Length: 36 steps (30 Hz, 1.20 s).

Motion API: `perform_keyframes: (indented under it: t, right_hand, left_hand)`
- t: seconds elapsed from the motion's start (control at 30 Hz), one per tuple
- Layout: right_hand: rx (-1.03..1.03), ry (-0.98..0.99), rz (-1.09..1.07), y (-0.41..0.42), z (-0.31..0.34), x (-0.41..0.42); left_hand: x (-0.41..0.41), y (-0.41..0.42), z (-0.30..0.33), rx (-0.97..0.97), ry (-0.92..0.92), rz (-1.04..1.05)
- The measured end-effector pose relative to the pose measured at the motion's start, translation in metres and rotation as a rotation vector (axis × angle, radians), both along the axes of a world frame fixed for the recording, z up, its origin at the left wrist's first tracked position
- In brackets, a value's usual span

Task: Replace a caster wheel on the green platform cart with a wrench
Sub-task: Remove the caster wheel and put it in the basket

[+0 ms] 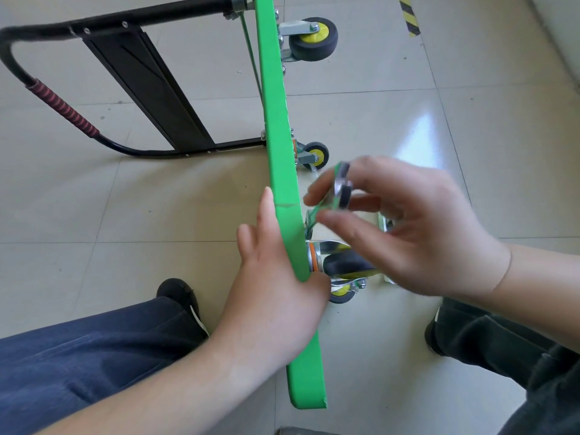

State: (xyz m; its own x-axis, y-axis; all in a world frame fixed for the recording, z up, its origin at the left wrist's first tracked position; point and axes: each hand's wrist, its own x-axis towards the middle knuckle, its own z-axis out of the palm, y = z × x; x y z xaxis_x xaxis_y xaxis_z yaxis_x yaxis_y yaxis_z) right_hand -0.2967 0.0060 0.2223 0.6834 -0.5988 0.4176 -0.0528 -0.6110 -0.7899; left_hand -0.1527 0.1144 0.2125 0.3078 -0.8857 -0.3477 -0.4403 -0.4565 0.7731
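Meanwhile, on a tiled floor (pixel 408 127), a green platform cart (pixel 277 127) stands tipped on its edge, its black folding handle (pixel 62 111) lying out toward nine o'clock and its wheels pointing toward three o'clock. A person crouches at the six o'clock end, knees either side of the deck. The left hand (pixel 276 277) steadies the cart, its fingers lying straight along the deck's far face and the thumb hooked over the near edge. The right hand (pixel 405 227) hovers just beside the underside, fingertips pinching a small dark-rimmed metal part (pixel 342 188), perhaps a washer or wheel piece; the blur makes it hard to name. Directly below that hand, at about five o'clock from the frame's centre, the nearest caster wheel (pixel 342 268) sits against the deck on an orange-ringed mount. Two more casters show farther up the deck, one mid-frame (pixel 315 153) and one at twelve o'clock (pixel 314 39). No wrench can be made out.

By the look of it, the work is at the hand-fitting stage, hardware being offered to or taken from the caster mount. Next, the small part would need lining up squarely with its seat while the left hand keeps the deck from toppling, before any wrench comes in.
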Motion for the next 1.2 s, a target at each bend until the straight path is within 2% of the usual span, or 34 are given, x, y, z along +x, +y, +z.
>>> perform_keyframes:
  t: [0.17,0.3,0.63,0.9,1.2]
  right_hand:
    - [0.291,-0.104,-0.162,-0.021,0.015,0.012]
    - [0.666,-0.205,-0.332,-0.043,0.020,0.022]
    - [1.104,-0.031,-0.489,-0.080,-0.014,0.038]
    - [1.237,0.207,-0.483,-0.079,-0.029,0.045]
    - [1.318,0.239,-0.468,-0.079,-0.042,0.052]
  left_hand:
    - [0.001,0.002,-0.004,0.007,-0.012,0.024]
    - [0.002,0.003,-0.003,0.035,-0.008,0.027]
    - [0.002,0.002,0.006,0.058,0.000,0.019]
    - [0.002,0.002,0.005,0.071,0.003,0.011]
    - [0.002,0.002,0.004,0.064,0.018,0.017]
